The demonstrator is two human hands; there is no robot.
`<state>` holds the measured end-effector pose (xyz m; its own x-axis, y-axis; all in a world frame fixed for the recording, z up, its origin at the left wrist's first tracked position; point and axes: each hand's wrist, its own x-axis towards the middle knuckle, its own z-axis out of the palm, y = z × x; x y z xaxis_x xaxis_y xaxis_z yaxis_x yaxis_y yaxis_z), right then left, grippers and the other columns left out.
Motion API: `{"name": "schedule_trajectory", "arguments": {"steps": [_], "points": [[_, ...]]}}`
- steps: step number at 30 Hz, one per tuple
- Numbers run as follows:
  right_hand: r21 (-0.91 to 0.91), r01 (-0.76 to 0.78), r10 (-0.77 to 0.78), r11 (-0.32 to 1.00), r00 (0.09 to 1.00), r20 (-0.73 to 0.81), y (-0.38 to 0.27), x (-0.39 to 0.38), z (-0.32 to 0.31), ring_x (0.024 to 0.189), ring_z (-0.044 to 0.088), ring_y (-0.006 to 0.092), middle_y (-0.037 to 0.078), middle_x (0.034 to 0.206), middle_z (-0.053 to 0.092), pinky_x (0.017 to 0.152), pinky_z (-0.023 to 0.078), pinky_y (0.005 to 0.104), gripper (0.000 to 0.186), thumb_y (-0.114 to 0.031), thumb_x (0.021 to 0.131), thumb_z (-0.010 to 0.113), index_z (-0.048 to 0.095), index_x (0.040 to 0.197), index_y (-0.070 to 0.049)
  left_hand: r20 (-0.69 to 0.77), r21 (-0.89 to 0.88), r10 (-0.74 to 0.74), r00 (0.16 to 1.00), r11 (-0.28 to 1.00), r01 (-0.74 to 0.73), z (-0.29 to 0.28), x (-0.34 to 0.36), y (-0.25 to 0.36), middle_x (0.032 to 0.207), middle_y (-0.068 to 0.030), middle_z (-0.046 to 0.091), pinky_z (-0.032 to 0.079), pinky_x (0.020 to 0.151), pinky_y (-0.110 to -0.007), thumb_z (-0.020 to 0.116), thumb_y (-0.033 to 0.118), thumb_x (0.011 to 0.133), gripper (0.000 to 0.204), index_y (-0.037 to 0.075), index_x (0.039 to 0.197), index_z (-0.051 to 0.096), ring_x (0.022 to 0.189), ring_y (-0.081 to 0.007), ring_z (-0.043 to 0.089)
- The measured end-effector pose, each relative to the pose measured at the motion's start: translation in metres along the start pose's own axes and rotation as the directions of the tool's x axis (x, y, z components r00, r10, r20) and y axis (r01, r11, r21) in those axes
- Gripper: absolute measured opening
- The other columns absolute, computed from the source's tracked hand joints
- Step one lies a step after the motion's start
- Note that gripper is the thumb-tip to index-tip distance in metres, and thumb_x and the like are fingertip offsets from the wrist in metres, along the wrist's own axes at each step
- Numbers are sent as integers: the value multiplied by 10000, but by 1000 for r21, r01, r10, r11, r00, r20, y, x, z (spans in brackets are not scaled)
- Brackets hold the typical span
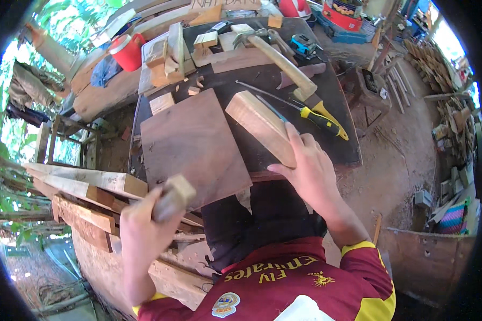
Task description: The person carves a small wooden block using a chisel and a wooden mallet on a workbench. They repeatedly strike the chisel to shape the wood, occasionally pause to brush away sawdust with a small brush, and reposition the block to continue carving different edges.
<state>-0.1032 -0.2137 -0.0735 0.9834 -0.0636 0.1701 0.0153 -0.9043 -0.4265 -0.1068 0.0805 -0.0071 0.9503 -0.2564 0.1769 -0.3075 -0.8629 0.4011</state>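
Note:
My right hand (313,163) grips the near end of a pale rectangular wooden block (259,125), which slants up and left over the dark tabletop. My left hand (144,222) is closed around a small wooden block (179,188) with a greyish part by the fingers; motion blurs it, so its details are unclear. That hand is off the table's near left side, next to the corner of a flat brown board (192,144). The two blocks are apart. Just right of the pale block lie a screwdriver (321,120) with a black and yellow handle and a yellow-handled tool (334,120).
On the table's far part lie a hammer (283,64), a blue tape measure (303,45) and several wood offcuts (206,40). A red jug (126,53) stands beyond the left edge. Long timbers (99,187) are stacked at left. A stool (369,99) stands at right.

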Motion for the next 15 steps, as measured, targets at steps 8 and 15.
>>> {"name": "schedule_trajectory", "arguments": {"steps": [8,15], "points": [[-327,-54,15,943,993,-121,-10,30,25,962,565,300,139,1036,540,761,453,404,686,-314,790,702,404,1355,-62,250,-117,-86,964,986,119,22,-98,-29,680,-171,642,509,565,-405,807,257,624,389,27,911,679,627,-351,642],[55,137,-101,989,897,-430,25,35,4,804,630,303,140,908,642,738,496,377,264,-201,871,621,635,1066,-23,380,192,-406,831,914,358,76,-132,-47,705,-173,654,521,615,-430,787,304,619,340,53,813,666,684,-361,652]]}}
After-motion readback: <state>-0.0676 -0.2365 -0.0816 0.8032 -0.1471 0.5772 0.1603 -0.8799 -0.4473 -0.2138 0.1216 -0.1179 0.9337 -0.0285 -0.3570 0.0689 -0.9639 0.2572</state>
